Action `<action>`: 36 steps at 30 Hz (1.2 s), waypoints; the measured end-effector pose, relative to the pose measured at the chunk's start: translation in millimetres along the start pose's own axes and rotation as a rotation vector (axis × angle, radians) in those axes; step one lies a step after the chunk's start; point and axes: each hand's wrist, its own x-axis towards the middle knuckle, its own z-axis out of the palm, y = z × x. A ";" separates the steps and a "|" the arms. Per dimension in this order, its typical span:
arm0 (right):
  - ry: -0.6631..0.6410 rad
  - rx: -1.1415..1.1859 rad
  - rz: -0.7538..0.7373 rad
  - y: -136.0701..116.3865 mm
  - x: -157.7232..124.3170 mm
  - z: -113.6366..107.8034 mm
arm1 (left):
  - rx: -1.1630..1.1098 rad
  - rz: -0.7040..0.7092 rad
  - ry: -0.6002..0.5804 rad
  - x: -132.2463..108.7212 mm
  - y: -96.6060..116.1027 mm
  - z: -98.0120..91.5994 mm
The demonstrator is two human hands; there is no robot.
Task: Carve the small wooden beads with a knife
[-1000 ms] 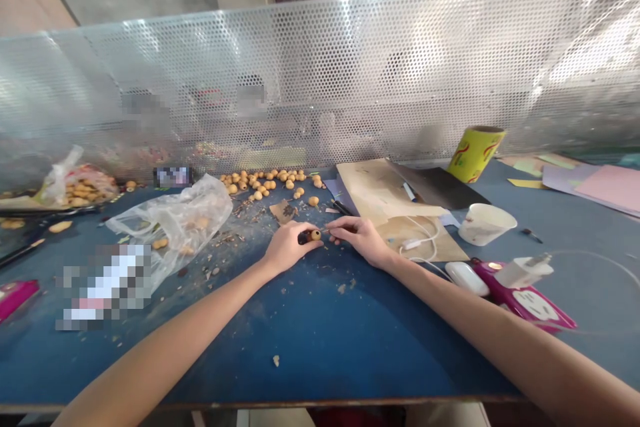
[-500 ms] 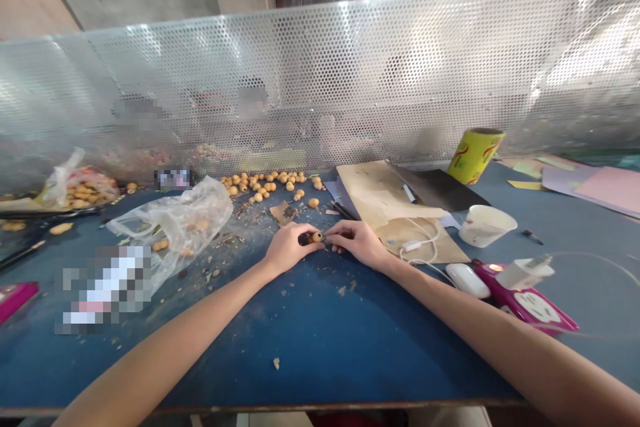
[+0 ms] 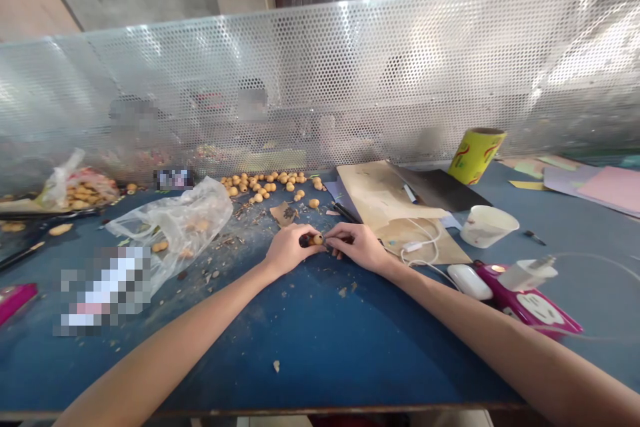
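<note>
My left hand (image 3: pixel 286 248) rests on the blue table (image 3: pixel 320 340) and pinches a small round tan seed (image 3: pixel 317 239) between thumb and fingers. My right hand (image 3: pixel 356 244) is closed around a thin dark tool whose tip meets the seed from the right. The two hands touch at the seed, mid-table. Behind them lies a scatter of several more tan seeds (image 3: pixel 265 184) along the mesh screen.
A crumpled clear plastic bag (image 3: pixel 175 220) lies left. Brown paper (image 3: pixel 385 203), a white cable, a white cup (image 3: pixel 487 225), a yellow roll (image 3: pixel 475 153), and a pink power strip (image 3: pixel 530 303) with a white charger sit right. Husk bits litter the table. A perforated metal screen (image 3: pixel 350 73) stands behind.
My right hand has slid slightly left and closer to the seed; the left hand keeps its pinch in the same place.
</note>
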 end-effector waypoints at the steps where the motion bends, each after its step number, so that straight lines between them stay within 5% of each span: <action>1: 0.004 -0.025 -0.004 -0.7 -0.2 0.0 | -0.004 -0.001 -0.001 0.2 0.1 0.2; 12: 0.067 -0.458 -0.180 -2.0 -2.7 -4.1 | -0.007 -0.047 -0.014 1.4 2.4 1.0; 36: 0.079 -0.525 -0.245 -5.7 -3.1 -3.1 | 0.038 -0.016 -0.042 3.0 5.3 1.2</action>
